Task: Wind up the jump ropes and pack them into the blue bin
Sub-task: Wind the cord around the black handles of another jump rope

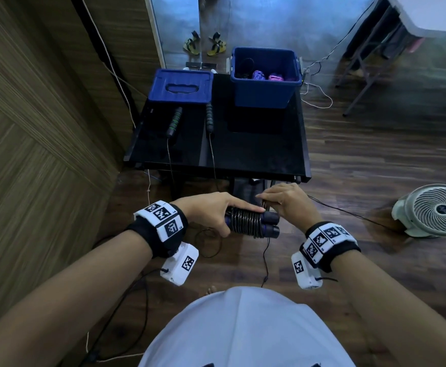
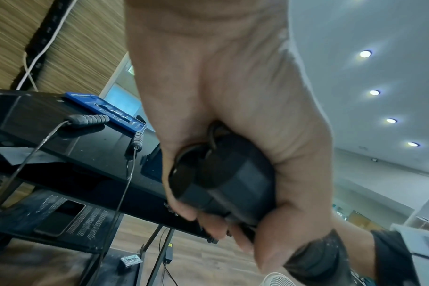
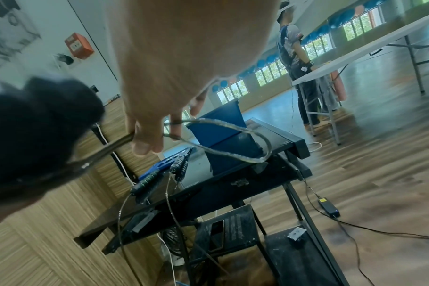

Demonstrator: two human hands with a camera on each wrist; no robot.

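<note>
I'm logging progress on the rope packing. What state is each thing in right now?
jump rope in hand: cord coiled round both handles, loose end not yet tucked.
left hand: grips the paired handles.
right hand: pinches the cord's loose loop.
blue bin: open, on the black table, wound ropes inside.
bin lid: off, lying beside the bin.
second jump rope: unwound, handles on the table, cord hanging over the edge.
</note>
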